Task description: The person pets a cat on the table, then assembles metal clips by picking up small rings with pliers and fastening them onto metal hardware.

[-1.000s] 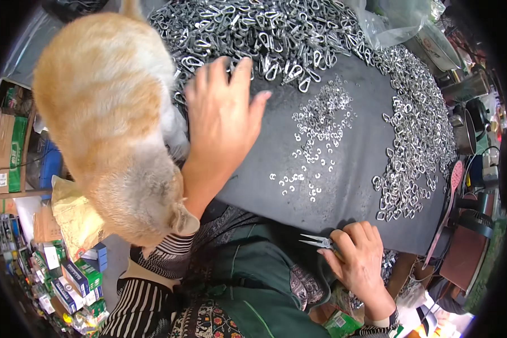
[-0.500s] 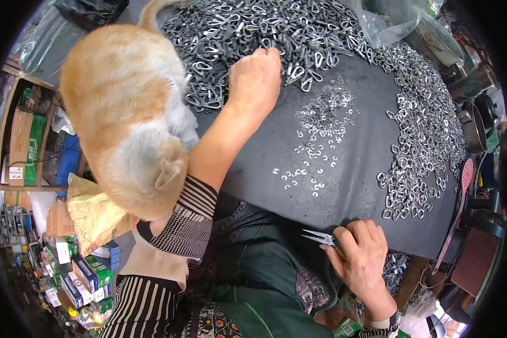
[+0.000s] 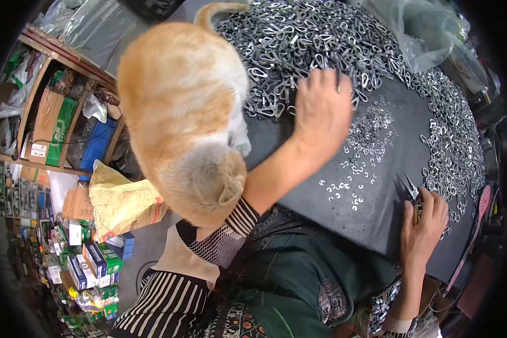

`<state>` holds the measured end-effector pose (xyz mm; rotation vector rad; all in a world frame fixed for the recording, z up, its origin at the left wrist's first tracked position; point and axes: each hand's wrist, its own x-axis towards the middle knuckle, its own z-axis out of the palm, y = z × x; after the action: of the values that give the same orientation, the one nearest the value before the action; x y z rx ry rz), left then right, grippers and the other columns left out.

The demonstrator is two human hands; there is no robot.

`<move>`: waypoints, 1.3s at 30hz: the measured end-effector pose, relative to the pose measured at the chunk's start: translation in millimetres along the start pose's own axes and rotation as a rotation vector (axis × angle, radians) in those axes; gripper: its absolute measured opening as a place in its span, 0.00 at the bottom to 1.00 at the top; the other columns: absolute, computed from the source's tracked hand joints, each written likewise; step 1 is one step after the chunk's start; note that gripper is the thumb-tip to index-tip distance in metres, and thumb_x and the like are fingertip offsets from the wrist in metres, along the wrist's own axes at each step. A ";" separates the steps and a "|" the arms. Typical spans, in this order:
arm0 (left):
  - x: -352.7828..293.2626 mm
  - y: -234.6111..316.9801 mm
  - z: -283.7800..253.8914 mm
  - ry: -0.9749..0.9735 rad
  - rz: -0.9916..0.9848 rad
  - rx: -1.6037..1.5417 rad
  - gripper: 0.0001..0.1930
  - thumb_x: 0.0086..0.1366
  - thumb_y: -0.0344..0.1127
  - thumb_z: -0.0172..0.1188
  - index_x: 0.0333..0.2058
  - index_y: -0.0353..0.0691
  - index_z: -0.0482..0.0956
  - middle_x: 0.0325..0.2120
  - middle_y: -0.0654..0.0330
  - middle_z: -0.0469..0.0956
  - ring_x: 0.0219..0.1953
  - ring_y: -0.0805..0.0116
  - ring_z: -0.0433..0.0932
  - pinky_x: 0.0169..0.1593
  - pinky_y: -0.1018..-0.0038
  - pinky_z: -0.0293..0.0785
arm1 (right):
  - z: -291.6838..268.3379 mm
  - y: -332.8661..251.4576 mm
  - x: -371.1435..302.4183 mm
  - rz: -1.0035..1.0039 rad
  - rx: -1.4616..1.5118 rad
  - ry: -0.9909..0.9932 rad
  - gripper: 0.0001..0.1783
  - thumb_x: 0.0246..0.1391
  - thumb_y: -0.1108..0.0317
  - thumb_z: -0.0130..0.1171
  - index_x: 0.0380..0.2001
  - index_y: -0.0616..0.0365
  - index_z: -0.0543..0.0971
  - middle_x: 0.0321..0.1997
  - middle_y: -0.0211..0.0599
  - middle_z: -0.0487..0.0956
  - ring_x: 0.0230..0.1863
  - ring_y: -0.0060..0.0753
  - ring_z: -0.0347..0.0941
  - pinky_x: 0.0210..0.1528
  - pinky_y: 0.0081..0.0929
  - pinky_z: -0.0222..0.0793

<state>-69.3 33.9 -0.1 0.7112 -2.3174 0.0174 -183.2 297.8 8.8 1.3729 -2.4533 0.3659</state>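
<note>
My left hand (image 3: 324,110) reaches over the near edge of a heap of metal snap hooks (image 3: 287,45). Its fingers look spread, with bent tips among the hooks; whether a hook is between them is hidden. A pair of pliers (image 3: 410,186) is gripped in my right hand (image 3: 426,224), jaws parted and pointing away from me. The pliers hover near a heap of small metal rings (image 3: 453,129) on the right. Between my hands, tiny open C-shaped metal rings (image 3: 372,129) lie scattered on the dark tabletop (image 3: 321,211).
An orange-and-white cat (image 3: 180,107) sits against my left forearm. Left of it are a wooden shelf (image 3: 25,127), a yellow paper sack (image 3: 124,200) and small boxes (image 3: 96,265). A pink perforated strip (image 3: 481,208) lies at the right edge; a plastic bag (image 3: 428,34) stands behind.
My right hand has brought the pliers up from the table's front edge to beside the ring heap. My left hand stays at the hooks, fingers wider apart. The whole view has shifted.
</note>
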 end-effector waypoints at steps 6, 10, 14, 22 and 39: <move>-30.5 30.1 -37.2 0.105 0.325 -0.459 0.09 0.54 0.30 0.63 0.32 0.33 0.77 0.39 0.50 0.75 0.45 0.50 0.74 0.51 0.57 0.70 | 12.8 1.3 -4.2 -0.002 -0.032 0.003 0.25 0.57 0.60 0.62 0.56 0.59 0.74 0.53 0.48 0.72 0.61 0.52 0.64 0.67 0.47 0.53; -67.7 24.3 -75.4 0.052 0.382 -0.519 0.10 0.55 0.36 0.63 0.30 0.33 0.78 0.42 0.49 0.76 0.49 0.51 0.75 0.51 0.57 0.72 | -1.4 -6.3 0.5 -0.078 -0.020 0.035 0.28 0.58 0.53 0.60 0.55 0.62 0.74 0.57 0.50 0.72 0.64 0.53 0.64 0.69 0.49 0.52; -130.3 15.7 -132.0 0.134 0.584 -0.484 0.13 0.59 0.41 0.63 0.33 0.34 0.83 0.46 0.54 0.78 0.46 0.55 0.79 0.48 0.59 0.78 | -29.4 -61.3 15.8 -0.171 0.751 0.184 0.31 0.66 0.44 0.50 0.46 0.67 0.78 0.52 0.54 0.77 0.59 0.52 0.72 0.63 0.47 0.63; -209.6 -68.9 -122.3 0.925 -0.010 -0.132 0.31 0.72 0.61 0.42 0.62 0.45 0.66 0.54 0.50 0.70 0.53 0.60 0.74 0.61 0.60 0.69 | 57.8 -197.5 100.1 -0.169 2.675 -0.433 0.40 0.69 0.36 0.35 0.35 0.60 0.85 0.43 0.52 0.84 0.51 0.55 0.79 0.59 0.52 0.71; -178.0 -47.4 -126.1 0.815 -0.169 -0.717 0.43 0.69 0.71 0.36 0.68 0.40 0.53 0.66 0.39 0.58 0.65 0.43 0.64 0.68 0.51 0.61 | 0.1 -305.1 83.3 -0.787 2.842 -0.436 0.35 0.70 0.38 0.35 0.55 0.56 0.79 0.60 0.55 0.76 0.69 0.57 0.64 0.74 0.55 0.49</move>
<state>140.3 106.2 -26.2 0.4032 -1.3329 -0.4850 37.1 77.4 62.6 -1.0177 -0.3726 -1.6996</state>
